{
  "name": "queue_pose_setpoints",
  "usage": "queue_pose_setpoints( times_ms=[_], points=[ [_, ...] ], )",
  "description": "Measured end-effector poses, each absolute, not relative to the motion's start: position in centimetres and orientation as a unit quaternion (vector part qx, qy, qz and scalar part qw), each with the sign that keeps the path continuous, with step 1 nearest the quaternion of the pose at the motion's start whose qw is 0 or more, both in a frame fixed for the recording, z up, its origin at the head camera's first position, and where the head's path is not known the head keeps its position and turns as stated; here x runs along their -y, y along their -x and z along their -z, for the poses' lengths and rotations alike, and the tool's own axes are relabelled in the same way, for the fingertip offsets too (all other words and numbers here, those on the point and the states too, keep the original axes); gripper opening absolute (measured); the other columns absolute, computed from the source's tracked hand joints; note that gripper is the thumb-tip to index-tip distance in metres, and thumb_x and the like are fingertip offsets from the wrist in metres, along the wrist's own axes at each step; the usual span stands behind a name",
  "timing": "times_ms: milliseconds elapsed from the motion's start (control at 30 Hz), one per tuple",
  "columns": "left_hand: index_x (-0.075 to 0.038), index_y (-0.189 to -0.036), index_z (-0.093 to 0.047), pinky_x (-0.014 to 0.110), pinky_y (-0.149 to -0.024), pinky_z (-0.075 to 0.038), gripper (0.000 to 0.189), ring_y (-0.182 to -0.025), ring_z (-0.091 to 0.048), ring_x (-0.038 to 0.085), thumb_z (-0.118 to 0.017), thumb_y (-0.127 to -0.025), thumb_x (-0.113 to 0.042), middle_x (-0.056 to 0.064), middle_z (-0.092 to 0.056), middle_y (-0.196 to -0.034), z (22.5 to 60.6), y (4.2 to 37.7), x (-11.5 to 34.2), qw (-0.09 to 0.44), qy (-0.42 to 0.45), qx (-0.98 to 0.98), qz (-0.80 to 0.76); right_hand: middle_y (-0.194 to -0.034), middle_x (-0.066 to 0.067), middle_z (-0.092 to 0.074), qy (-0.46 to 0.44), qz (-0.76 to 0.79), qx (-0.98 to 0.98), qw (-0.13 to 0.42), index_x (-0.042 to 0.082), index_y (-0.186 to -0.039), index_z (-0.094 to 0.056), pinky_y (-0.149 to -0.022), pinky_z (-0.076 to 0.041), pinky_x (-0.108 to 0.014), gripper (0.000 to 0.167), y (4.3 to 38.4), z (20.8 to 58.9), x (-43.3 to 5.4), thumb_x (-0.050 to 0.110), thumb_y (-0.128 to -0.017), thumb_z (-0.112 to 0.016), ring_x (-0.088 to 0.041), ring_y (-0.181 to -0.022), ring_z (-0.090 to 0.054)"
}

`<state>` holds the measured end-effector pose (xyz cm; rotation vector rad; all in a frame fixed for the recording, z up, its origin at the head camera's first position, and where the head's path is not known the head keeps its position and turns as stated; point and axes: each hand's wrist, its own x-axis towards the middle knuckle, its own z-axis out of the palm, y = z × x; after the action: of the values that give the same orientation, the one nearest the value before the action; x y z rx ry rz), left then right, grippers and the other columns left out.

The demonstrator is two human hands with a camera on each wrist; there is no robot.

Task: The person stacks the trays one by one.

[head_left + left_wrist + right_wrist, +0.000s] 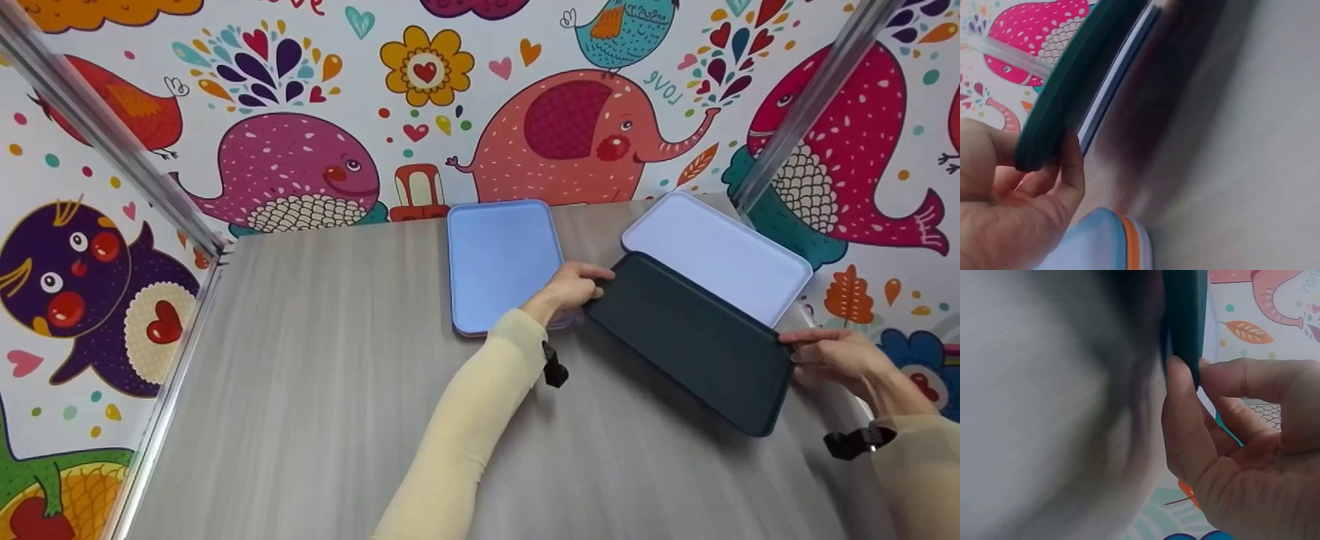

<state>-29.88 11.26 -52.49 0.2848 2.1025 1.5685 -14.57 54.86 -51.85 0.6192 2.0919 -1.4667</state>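
Note:
A dark green rectangular tray (690,345) is held slantwise between both hands, raised over the table with a shadow under it. My left hand (572,286) pinches its left end; in the left wrist view the thumb lies on one face and curled fingers (1072,174) on the other. At the opposite end my right hand (844,362) grips the short edge between thumb and fingers (1182,416). Just behind the green tray lies a pale lavender tray (720,259), partly overlapped by it. A blue tray (502,262) tops a stack beside my left hand.
Under the blue tray, the left wrist view shows an orange tray (1131,244) and a pale one. The grey wood-grain table (322,375) ends at a cartoon-printed wall (420,150). Metal posts (810,97) rise at the back corners.

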Motion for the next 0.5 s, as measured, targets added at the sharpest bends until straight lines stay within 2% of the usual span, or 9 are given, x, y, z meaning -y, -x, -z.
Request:
queue_pose_setpoints(
  times_ms=[67,167,267,367,500],
  points=[
    [-0.016,-0.141,-0.080,0.029,-0.096,-0.058,0.048,-0.133,-0.066,0.020,-0.063,-0.102,0.006,0.011,-0.066,-0.162,52.4,30.0,-10.9,0.259,-0.084,-0.743,-0.611,-0.100,0.027,-0.077,-0.240,0.575,-0.743,0.245,0.039,-0.116,-0.087,-0.095,-0.067,-0.028,0.047,14.5,51.6,-54.6,0.004,-0.110,-0.057,-0.009,-0.099,-0.073],
    [-0.017,-0.142,-0.079,0.027,-0.082,-0.060,0.046,-0.114,-0.071,0.018,-0.063,-0.105,0.005,0.014,-0.066,-0.161,52.6,30.6,-10.3,0.281,-0.060,-0.689,-0.666,-0.102,0.026,-0.081,-0.251,0.648,-0.687,0.212,0.038,-0.115,-0.089,-0.092,-0.067,-0.026,0.046,14.4,51.4,-53.9,0.004,-0.113,-0.059,-0.006,-0.097,-0.076],
    [-0.015,-0.147,-0.076,0.034,-0.089,-0.068,0.046,-0.108,-0.076,0.019,-0.062,-0.107,0.003,0.016,-0.067,-0.159,52.5,31.2,-9.7,0.301,-0.047,-0.637,-0.708,-0.108,0.020,-0.085,-0.240,0.737,-0.610,0.166,0.032,-0.120,-0.089,-0.089,-0.068,-0.029,0.042,14.5,51.4,-53.0,0.003,-0.113,-0.061,-0.008,-0.098,-0.080],
    [-0.014,-0.150,-0.074,0.041,-0.095,-0.070,0.045,-0.107,-0.078,0.020,-0.061,-0.109,0.002,0.016,-0.067,-0.158,52.3,31.7,-9.0,0.305,-0.034,-0.609,-0.731,-0.117,0.010,-0.087,-0.196,0.809,-0.539,0.128,0.027,-0.127,-0.087,-0.088,-0.071,-0.035,0.043,14.8,51.6,-52.1,-0.002,-0.113,-0.059,-0.015,-0.101,-0.084],
    [-0.013,-0.150,-0.073,0.043,-0.099,-0.069,0.045,-0.110,-0.078,0.021,-0.062,-0.109,0.001,0.017,-0.067,-0.159,52.0,32.3,-8.2,0.292,-0.021,-0.599,-0.745,-0.128,0.002,-0.085,-0.119,0.849,-0.499,0.121,0.027,-0.138,-0.081,-0.088,-0.072,-0.041,0.054,15.1,52.0,-50.7,-0.010,-0.112,-0.051,-0.024,-0.107,-0.086]
  ],
)
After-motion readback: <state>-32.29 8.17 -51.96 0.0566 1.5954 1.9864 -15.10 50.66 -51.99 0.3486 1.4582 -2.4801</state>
